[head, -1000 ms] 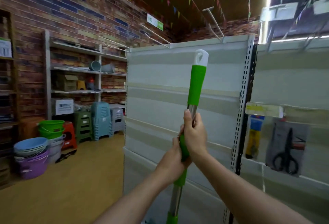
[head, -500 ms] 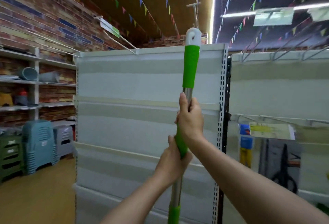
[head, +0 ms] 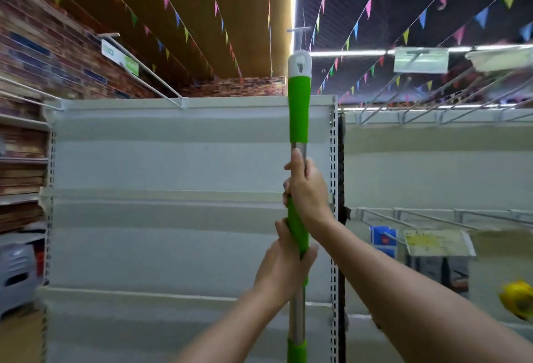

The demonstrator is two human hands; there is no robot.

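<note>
A long pole handle [head: 299, 111] stands upright in front of me, steel with green grip sleeves and a white cap with a hanging hole at the top. My right hand [head: 307, 189] grips the pole higher up, fingers wrapped round the steel and the middle green sleeve. My left hand [head: 284, 264] grips it just below, round the lower end of that sleeve. The pole's bottom end runs out of view below the frame.
A white shelving panel [head: 173, 166] with a slotted upright [head: 334, 160] stands right behind the pole. Bare metal hooks [head: 418, 215] and hanging packaged goods [head: 435, 243] are on the right. Brick wall with shelves [head: 23, 160] is on the left, bunting overhead.
The view has tilted up and swung right, so the left shelves and stools slid out of frame. The pole's cap now rises above the panel's top edge. Both hands keep their grip.
</note>
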